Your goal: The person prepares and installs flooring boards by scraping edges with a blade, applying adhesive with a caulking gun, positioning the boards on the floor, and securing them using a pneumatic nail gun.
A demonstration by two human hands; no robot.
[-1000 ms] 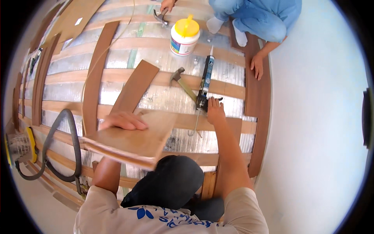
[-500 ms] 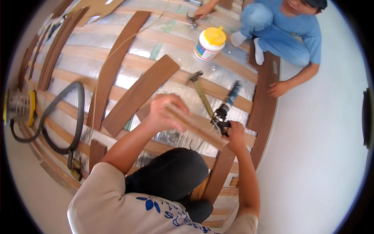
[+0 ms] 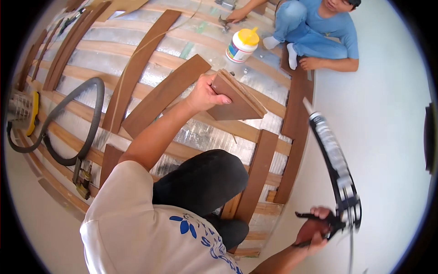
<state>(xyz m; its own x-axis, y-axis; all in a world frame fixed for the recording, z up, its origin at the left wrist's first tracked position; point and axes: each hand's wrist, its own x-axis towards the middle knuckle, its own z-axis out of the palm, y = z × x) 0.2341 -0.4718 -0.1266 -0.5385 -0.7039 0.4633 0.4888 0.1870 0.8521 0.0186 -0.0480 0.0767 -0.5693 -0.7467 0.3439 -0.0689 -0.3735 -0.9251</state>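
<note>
My left hand (image 3: 204,95) grips a short brown floorboard piece (image 3: 233,101) by its left end, thumb on the broad face. The piece is held up above the floor joists, one long edge turned upward. Out to the right, my right hand (image 3: 315,232) is closed around the handle of a black caulking gun (image 3: 336,166). Its cartridge points up and away, in front of the white wall. The nozzle tip is apart from the board. Whatever lies on the floor behind the raised piece is mostly hidden.
Wooden joists (image 3: 178,86) cross silvery sheeting. Loose brown planks (image 3: 166,98) lie at an angle, and laid boards (image 3: 296,123) follow the right wall. Beyond stands a white tub with yellow lid (image 3: 242,45). Another person (image 3: 315,32) squats there, a hand near a hammer (image 3: 223,22). A grey hose (image 3: 99,105) loops at left.
My right hand has lifted the caulking gun off the floor area and swung it right, toward the wall. The board piece in my left hand has moved up and turned, showing its broad face.
</note>
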